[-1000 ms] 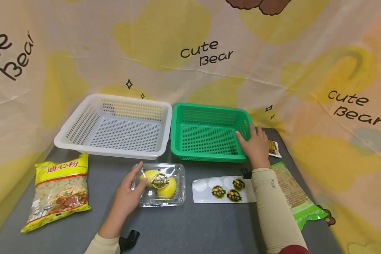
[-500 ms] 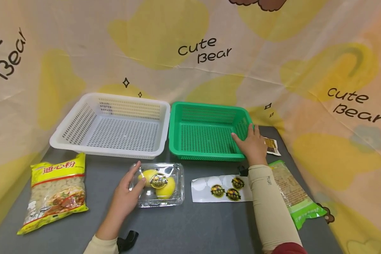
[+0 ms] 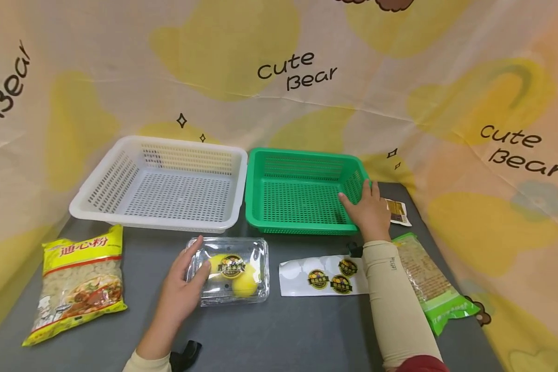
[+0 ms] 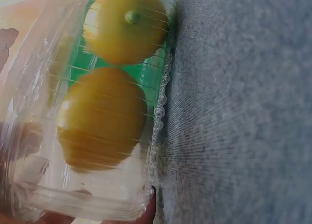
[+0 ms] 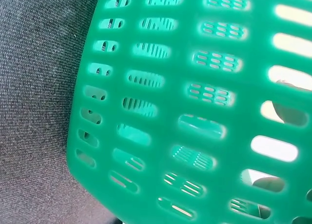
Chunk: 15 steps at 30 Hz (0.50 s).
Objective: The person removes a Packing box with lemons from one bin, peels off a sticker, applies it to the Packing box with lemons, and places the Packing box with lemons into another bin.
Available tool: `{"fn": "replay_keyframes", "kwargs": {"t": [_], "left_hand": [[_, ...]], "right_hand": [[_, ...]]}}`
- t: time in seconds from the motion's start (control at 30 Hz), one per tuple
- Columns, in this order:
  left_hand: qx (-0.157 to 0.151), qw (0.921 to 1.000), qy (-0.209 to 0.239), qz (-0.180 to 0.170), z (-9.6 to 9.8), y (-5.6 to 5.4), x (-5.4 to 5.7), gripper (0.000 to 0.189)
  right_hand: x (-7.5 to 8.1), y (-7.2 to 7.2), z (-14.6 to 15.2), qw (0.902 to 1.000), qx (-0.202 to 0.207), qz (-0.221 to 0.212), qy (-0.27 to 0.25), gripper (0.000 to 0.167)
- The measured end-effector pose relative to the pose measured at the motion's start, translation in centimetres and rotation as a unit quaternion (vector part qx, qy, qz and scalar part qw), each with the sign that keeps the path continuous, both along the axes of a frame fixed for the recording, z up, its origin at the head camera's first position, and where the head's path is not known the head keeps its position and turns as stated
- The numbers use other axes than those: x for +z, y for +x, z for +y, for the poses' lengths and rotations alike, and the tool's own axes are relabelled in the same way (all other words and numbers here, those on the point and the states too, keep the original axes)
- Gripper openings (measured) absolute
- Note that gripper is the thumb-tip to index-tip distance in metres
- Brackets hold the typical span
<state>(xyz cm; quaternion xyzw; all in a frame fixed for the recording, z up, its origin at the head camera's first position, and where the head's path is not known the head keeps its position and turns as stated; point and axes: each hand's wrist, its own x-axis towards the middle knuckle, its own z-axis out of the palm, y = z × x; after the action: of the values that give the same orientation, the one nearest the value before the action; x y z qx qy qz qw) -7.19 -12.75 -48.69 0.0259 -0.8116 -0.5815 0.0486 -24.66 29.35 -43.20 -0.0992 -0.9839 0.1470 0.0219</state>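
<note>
My left hand [image 3: 181, 289] grips the left end of a clear plastic fruit box [image 3: 262, 253], thumb on the lid. Two yellow lemons lie inside; one lemon [image 4: 102, 119] is sharp in the left wrist view, where fingertips [image 4: 146, 214] show past the box's end. A round black and gold sticker [image 3: 231, 266] sits on the lid. My right hand [image 3: 371, 214] rests on the right rim of a green basket [image 3: 302, 227], fingers spread and thumb over its inside. The right wrist view is filled by that slotted green basket wall [image 5: 146, 102].
A white basket [image 3: 167, 222] stands left of the green one. A macaroni bag [image 3: 83, 279] lies at left. At right are a sticker sheet [image 3: 290, 279], a green-edged food bag [image 3: 428, 279] and a small packet [image 3: 398, 212]. A printed cloth [image 3: 214, 62] hangs behind.
The lemons have slid toward the front right inside the box, which seems slightly tilted. My left hand keeps its hold. The right hand has stayed on the green rim; the head view shifted slightly.
</note>
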Motion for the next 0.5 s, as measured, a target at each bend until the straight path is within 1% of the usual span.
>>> {"fn": "replay_keyframes", "kwargs": {"t": [0.1, 0.2, 0.33, 0.4, 0.5], "left_hand": [[0.007, 1.0, 0.002, 0.002, 0.2, 0.1, 0.1, 0.058], [0.017, 0.9998, 0.005, 0.012, 0.4, 0.1, 0.1, 0.057], [0.035, 0.9992, 0.004, 0.02, 0.7, 0.3, 0.6, 0.056], [0.039, 0.999, 0.013, 0.019, 0.9, 0.3, 0.9, 0.056], [0.038, 0.9985, 0.036, 0.019, 1.2, 0.4, 1.5, 0.056]], "right_hand": [[0.0, 0.0, 0.2, 1.0, 0.001, -0.003, 0.0, 0.104], [-0.1, 0.0, 0.4, 1.0, 0.004, -0.003, -0.002, 0.104], [-0.1, 0.1, 0.4, 1.0, 0.006, 0.0, -0.003, 0.103], [-0.1, 0.1, 0.4, 1.0, 0.006, 0.0, -0.005, 0.103], [0.1, 0.1, 0.4, 0.9999, 0.005, 0.005, -0.008, 0.102]]}}
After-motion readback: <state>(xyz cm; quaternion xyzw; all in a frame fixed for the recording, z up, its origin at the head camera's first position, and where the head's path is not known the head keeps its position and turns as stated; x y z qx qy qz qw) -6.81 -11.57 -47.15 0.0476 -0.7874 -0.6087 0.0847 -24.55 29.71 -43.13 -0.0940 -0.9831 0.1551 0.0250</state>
